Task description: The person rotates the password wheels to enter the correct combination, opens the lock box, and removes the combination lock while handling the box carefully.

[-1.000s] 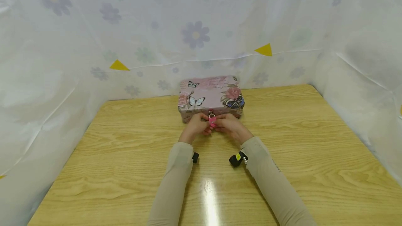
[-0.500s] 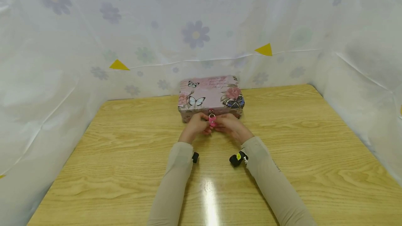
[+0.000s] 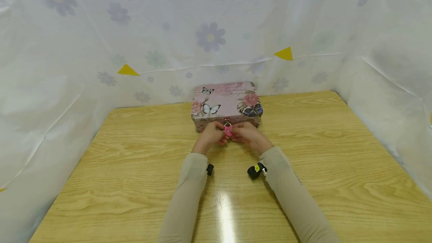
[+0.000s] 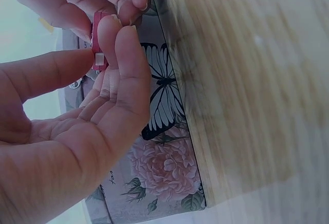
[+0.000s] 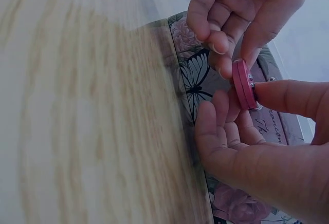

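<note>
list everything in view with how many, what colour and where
padlock: one, pink with metal loop, at the box's front
clasp: one, metallic, front of the box
box: one, pink with butterflies and roses, far part of the table
table: one, yellowish wood, under the box
sheeting: count unclear, white with faint flowers, behind and beside the table
triangles: two whole, yellow, on the back sheeting
wrist devices: two, black, one at each wrist
sleeves: two, beige, on the forearms
left hand: one, bare, pinching the padlock
right hand: one, bare, pinching the padlock

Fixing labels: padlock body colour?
Bright pink; the padlock body shows its colour best in the head view.
</note>
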`<state>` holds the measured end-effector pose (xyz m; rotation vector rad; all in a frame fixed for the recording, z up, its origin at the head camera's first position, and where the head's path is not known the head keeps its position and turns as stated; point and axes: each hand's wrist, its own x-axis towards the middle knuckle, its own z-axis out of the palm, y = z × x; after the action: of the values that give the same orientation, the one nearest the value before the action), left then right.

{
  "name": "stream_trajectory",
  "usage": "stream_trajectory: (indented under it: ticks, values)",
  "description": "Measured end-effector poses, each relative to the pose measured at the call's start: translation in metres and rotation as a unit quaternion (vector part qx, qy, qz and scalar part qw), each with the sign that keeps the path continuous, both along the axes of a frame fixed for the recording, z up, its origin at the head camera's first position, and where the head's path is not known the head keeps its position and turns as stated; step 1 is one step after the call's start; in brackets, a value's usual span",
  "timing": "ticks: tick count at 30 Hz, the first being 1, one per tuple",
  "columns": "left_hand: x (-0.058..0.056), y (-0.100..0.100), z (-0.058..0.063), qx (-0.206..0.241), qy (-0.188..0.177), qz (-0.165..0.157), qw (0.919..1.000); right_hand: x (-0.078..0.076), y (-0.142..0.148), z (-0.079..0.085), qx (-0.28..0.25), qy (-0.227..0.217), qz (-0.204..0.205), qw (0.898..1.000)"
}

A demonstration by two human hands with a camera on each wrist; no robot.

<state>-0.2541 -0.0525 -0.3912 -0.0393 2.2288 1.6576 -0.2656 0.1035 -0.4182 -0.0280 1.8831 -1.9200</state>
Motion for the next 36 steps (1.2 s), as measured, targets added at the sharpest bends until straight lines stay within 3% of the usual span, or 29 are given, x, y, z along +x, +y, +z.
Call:
stream_trajectory:
  ticks: [36]
  values:
    - [-0.0008, 0.0007, -0.001, -0.003, 0.006, 0.003, 1.0, 0.0014, -0.0038, -0.0011, -0.044, 0.008, -0.006, 0.999]
